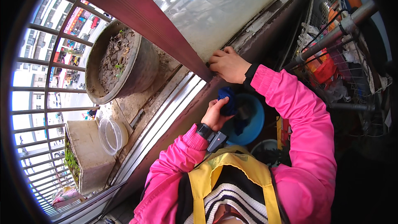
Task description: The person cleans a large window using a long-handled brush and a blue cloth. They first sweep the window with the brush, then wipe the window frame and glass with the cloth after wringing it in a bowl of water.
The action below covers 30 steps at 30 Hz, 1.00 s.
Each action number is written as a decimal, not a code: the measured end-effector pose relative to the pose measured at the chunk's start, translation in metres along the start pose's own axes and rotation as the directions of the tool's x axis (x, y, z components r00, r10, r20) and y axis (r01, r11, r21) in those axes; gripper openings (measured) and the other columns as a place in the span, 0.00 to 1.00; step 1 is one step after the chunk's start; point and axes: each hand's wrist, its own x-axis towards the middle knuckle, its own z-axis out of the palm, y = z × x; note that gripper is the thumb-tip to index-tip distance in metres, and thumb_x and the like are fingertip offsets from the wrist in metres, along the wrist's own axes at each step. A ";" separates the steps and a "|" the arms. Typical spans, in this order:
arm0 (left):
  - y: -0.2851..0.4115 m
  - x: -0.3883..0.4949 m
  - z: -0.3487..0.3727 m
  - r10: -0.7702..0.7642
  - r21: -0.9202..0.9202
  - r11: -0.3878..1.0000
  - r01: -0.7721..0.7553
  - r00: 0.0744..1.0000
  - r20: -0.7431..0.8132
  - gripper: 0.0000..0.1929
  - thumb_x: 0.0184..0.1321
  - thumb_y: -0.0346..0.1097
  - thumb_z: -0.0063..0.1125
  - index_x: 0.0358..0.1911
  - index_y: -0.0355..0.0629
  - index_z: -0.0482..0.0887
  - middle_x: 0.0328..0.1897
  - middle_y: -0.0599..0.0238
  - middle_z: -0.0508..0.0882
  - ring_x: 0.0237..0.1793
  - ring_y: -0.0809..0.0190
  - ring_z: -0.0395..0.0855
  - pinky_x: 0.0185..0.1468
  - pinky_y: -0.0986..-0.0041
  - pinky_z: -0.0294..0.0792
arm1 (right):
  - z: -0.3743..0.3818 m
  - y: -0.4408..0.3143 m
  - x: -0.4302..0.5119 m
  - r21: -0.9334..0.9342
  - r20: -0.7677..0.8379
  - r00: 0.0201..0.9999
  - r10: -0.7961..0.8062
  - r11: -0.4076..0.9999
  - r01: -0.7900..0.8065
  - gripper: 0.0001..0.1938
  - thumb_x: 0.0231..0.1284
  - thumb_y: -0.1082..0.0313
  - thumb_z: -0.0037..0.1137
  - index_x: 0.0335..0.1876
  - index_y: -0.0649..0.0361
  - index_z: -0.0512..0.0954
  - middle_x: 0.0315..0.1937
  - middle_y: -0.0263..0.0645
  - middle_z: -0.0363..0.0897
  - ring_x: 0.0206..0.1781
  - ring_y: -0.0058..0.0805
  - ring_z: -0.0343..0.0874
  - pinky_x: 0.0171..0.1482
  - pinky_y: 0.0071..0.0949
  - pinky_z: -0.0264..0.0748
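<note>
My left hand [214,113] holds a bunched dark blue cloth [227,101], with the thumb pressed across it. Below the cloth stands a light blue plastic basin [257,121] with dark contents that I cannot make out. My right hand [231,65] rests, fingers curled, at the lower end of a red window frame member [174,34], beside the window pane [214,15] and its worn track [258,21]. Its fingertips are partly hidden, so a grip on the frame cannot be confirmed.
Outside the window, a large planter pot [149,65], a clear plastic tub [115,137] and a box planter [93,152] stand on the ledge before metal bars [46,90]. A metal pipe [332,37] and cluttered wire rack [351,56] are at right. A pale bucket [264,144] sits below.
</note>
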 end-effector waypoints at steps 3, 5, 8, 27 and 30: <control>0.001 0.002 0.001 -0.036 0.025 0.999 0.037 0.998 -0.044 0.25 0.56 0.40 0.62 0.50 0.45 0.61 0.49 0.61 0.73 0.48 0.59 0.75 0.50 0.54 0.71 | -0.001 -0.004 0.002 -0.236 0.002 0.998 -0.067 0.970 0.065 0.06 0.50 0.66 0.47 0.28 0.50 0.78 0.36 0.27 0.73 0.49 0.26 0.70 0.54 0.34 0.61; 0.003 0.002 0.001 -0.024 0.024 0.999 0.024 1.000 -0.013 0.25 0.56 0.40 0.62 0.50 0.45 0.61 0.49 0.61 0.73 0.48 0.59 0.75 0.50 0.55 0.71 | -0.009 0.003 -0.002 -0.283 0.000 0.996 -0.087 0.955 0.083 0.05 0.49 0.66 0.48 0.27 0.50 0.78 0.35 0.28 0.73 0.48 0.27 0.70 0.52 0.33 0.62; 0.004 -0.004 0.000 -0.001 0.013 1.000 0.001 1.000 -0.004 0.25 0.56 0.40 0.62 0.50 0.45 0.61 0.49 0.61 0.74 0.49 0.59 0.75 0.50 0.55 0.71 | -0.027 0.033 -0.008 -0.318 -0.007 0.968 0.252 0.917 -0.240 0.05 0.47 0.70 0.50 0.29 0.52 0.78 0.34 0.31 0.73 0.48 0.32 0.71 0.48 0.33 0.66; 0.016 -0.020 -0.009 0.039 0.006 0.999 -0.039 0.999 -0.005 0.20 0.60 0.41 0.56 0.52 0.40 0.73 0.51 0.60 0.79 0.51 0.59 0.77 0.56 0.58 0.70 | 0.006 0.034 -0.006 -0.303 -0.061 0.929 0.365 0.880 -0.365 0.11 0.53 0.69 0.49 0.40 0.46 0.81 0.43 0.31 0.74 0.55 0.35 0.70 0.53 0.41 0.70; 0.013 -0.027 -0.017 0.056 0.024 0.998 -0.057 0.998 0.028 0.20 0.60 0.41 0.56 0.53 0.40 0.73 0.51 0.60 0.79 0.51 0.59 0.77 0.57 0.58 0.69 | 0.010 0.033 -0.007 -0.288 -0.111 0.932 0.344 0.887 -0.362 0.11 0.54 0.69 0.50 0.42 0.49 0.80 0.44 0.35 0.75 0.53 0.37 0.71 0.52 0.40 0.71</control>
